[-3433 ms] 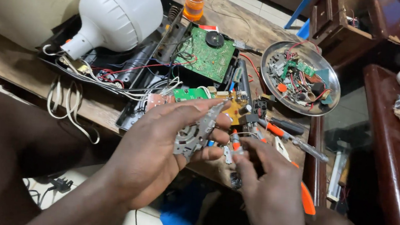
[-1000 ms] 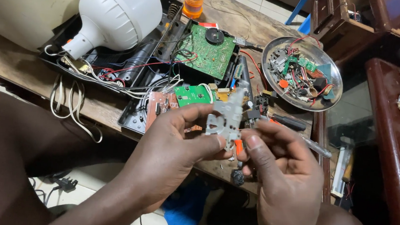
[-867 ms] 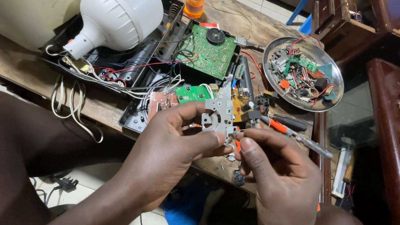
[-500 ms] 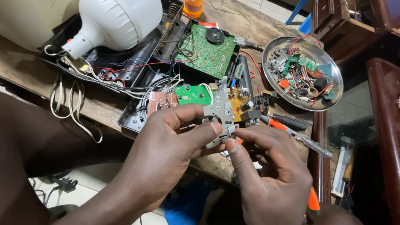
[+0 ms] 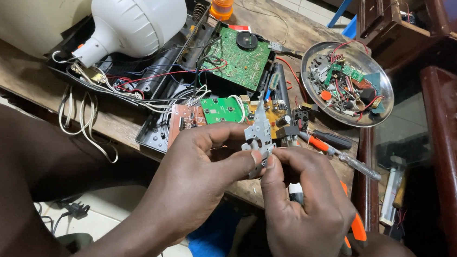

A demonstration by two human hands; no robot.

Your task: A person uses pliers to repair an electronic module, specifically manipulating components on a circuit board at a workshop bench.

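Both hands pinch a small perforated metal plate (image 5: 258,138) between them: left hand (image 5: 204,162) grips its side, right hand (image 5: 304,200) its lower edge. Just beyond lie circuit boards (image 5: 220,109) (wires attached); a slip could drop it among them.

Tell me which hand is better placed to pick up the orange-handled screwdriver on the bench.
Right, probably. The right hand lies just below the orange-handled screwdriver, while the left hand sits farther off and grips the small metal bracket. Both hands pinch that bracket, so the right would have to release first.
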